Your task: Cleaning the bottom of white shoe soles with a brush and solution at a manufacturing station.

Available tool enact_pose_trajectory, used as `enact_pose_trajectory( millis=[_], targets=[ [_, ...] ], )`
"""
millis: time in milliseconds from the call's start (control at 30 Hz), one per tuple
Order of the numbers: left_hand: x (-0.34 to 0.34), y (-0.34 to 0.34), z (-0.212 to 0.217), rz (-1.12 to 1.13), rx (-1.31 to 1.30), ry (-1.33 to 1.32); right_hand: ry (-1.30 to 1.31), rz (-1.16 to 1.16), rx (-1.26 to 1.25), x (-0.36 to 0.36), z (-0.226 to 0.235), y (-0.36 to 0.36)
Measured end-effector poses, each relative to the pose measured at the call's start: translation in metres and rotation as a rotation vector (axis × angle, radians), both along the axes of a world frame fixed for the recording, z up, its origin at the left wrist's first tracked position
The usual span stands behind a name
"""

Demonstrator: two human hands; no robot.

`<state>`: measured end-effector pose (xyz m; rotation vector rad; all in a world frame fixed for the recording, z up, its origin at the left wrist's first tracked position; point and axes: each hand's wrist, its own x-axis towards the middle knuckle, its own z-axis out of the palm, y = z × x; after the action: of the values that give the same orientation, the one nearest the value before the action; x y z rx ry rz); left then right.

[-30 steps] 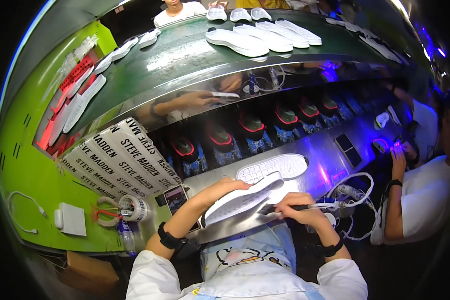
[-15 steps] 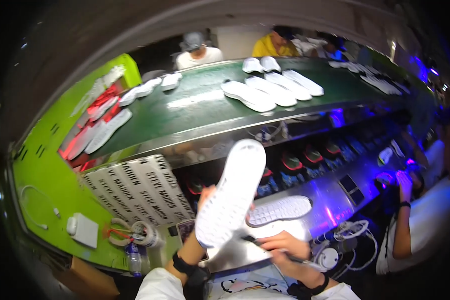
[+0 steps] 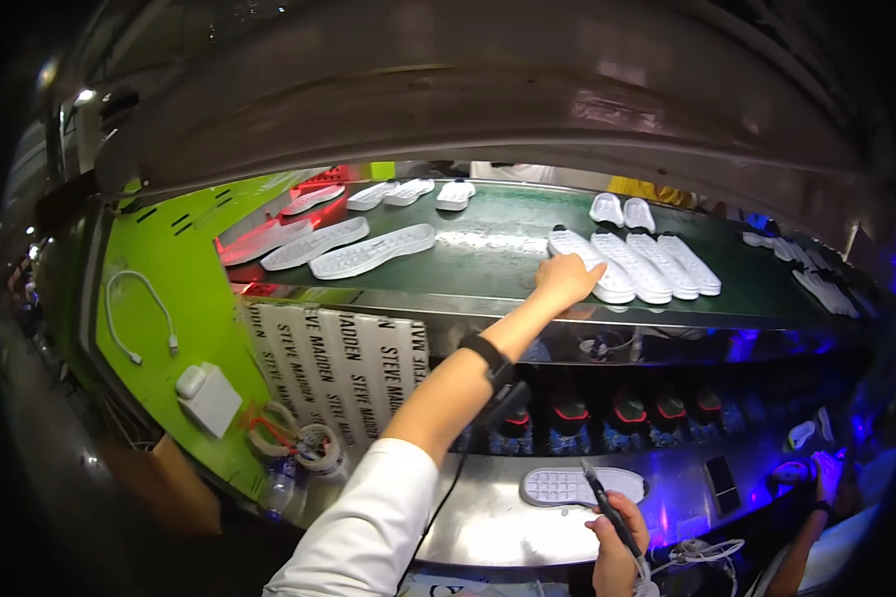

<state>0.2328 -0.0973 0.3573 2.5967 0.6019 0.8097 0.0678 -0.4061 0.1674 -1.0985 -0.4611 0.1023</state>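
My left arm stretches across to the green conveyor belt [image 3: 498, 261]. There my left hand [image 3: 565, 281] is closed over the edge of the leftmost white shoe sole [image 3: 612, 284] in a row of several. Its fingertips are partly hidden. Low in the view, my right hand [image 3: 619, 537] grips a black pen-like tool [image 3: 615, 512] with a thin tip, pointing up and away. Just behind that tip, another white shoe sole [image 3: 567, 486] lies tread side up on the metal bench [image 3: 488, 522].
More white soles [image 3: 373, 251] lie on the belt's left part, near red light. A printed board [image 3: 353, 368], a white box [image 3: 209, 398] and a tape roll [image 3: 319, 448] stand left. Dark red-rimmed items [image 3: 570, 410] fill the shelf below. A co-worker's arm [image 3: 801, 547] is at right.
My left hand has let go of the sole it held up and moved to the row on the belt. One more sole lies at the belt's left. The tool stays in my right hand.
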Motion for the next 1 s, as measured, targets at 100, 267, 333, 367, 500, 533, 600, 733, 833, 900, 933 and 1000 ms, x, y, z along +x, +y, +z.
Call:
enact_pose_trajectory(
  millis=[100, 267, 333, 367, 500, 533, 600, 733, 833, 900, 933, 1000],
  targets=[
    [0.039, 0.034, -0.024, 0.209, 0.145, -0.119, 0.074, 0.015, -0.038, 0.01, -0.01, -0.008],
    [-0.027, 0.013, 0.007, -0.24, -0.803, -0.621, 0.262, -0.052, -0.09, 0.019, -0.029, -0.031],
    [-0.094, -0.01, -0.006, -0.34, -0.973, -0.633, 0.31, -0.059, -0.067, 0.023, -0.03, -0.031],
    [-0.131, -0.015, -0.021, -0.493, -1.033, -0.723, 0.334, -0.034, -0.043, 0.02, -0.016, -0.025],
    [-0.228, -0.029, -0.126, -1.391, -2.137, -0.511, 0.238, 0.082, 0.065, 0.014, -0.008, -0.018],
    [-0.246, -0.045, -0.157, -0.836, -1.811, -0.55, 0.142, 0.149, -0.05, 0.002, -0.006, -0.016],
    [-0.272, -0.058, -0.249, -1.137, -2.253, -0.555, -0.146, 0.349, -0.228, -0.022, 0.008, -0.002],
    [-0.287, -0.113, -0.306, -0.86, -2.447, -0.48, -0.379, 0.179, -0.381, -0.008, -0.003, 0.03],
    [-0.271, -0.118, -0.307, -0.981, -2.423, -0.376, -0.742, 0.05, -0.533, -0.017, -0.018, 0.031],
    [-0.259, -0.123, -0.305, -0.335, -2.326, -0.674, -0.986, 0.156, -0.519, -0.035, -0.023, 0.032],
    [-0.255, -0.113, -0.31, -0.823, -2.408, -0.652, -0.846, 0.241, -0.463, -0.035, -0.012, 0.032],
    [-0.269, -0.101, -0.322, -0.733, -2.437, -0.692, -0.629, 0.137, -0.45, -0.023, -0.002, 0.039]
  ],
)
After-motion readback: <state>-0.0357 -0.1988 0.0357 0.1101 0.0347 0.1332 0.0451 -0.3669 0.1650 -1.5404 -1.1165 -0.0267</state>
